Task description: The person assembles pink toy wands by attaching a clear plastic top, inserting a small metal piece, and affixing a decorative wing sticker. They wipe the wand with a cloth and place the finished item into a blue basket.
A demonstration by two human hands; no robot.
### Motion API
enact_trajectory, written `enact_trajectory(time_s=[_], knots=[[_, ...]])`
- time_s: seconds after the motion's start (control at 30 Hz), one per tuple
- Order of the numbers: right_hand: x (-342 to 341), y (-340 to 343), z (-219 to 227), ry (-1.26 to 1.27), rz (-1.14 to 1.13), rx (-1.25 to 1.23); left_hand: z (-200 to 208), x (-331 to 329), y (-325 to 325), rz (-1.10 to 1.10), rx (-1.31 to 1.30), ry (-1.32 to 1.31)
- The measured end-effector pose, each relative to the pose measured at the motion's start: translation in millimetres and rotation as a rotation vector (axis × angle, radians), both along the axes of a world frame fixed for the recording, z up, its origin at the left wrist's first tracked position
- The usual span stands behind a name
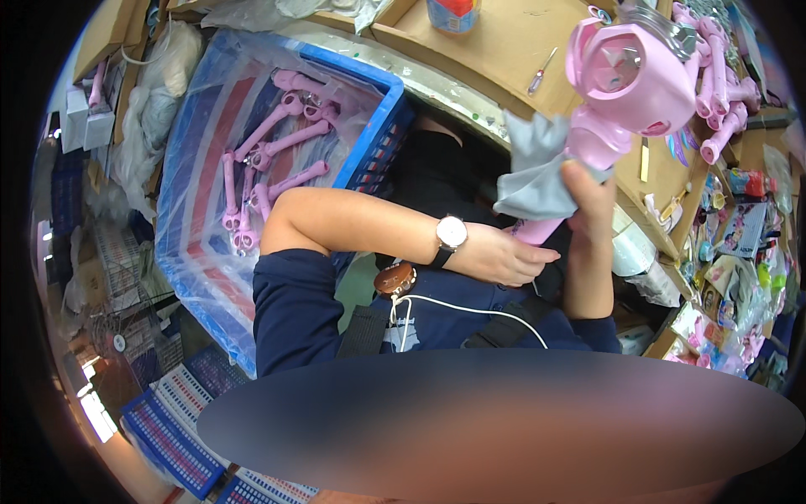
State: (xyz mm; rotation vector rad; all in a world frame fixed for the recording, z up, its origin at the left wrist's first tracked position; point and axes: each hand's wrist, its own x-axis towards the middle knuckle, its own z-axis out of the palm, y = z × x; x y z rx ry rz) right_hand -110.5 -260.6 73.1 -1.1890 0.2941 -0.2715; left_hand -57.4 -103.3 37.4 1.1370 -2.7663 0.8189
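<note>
right hand (588,197) grips pink toy wand (617,84) with cloth (537,172)

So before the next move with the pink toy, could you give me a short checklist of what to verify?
1. Right hand holds the pink toy at its neck, through the grey cloth: ok.
2. Left hand steadies the lower handle: ok.
3. Toy head is free of the workbench: ok.
4. Screwdriver lies loose on the bench near the toy: not ok.
5. Blue crate with more pink parts stays within reach: ok.
6. Toy surface is clean: cannot tell.
</note>
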Motion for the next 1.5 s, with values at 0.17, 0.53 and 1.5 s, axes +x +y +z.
enact_trajectory(time_s=[0.17,0.53,1.5], knots=[[-7.0,23.6,-18.2,0.051,0.099,0.040,-29.6,3.7,6.5,-0.019,-0.021,0.111],[-5.3,-21.5,-1.2,0.266,0.141,-0.421,19.5,45.2,4.4,0.581,-0.104,1.465],[-2.8,29.6,-38.7,-0.061,0.225,-0.920,-22.7,27.4,21.4,0.224,0.052,2.326]])
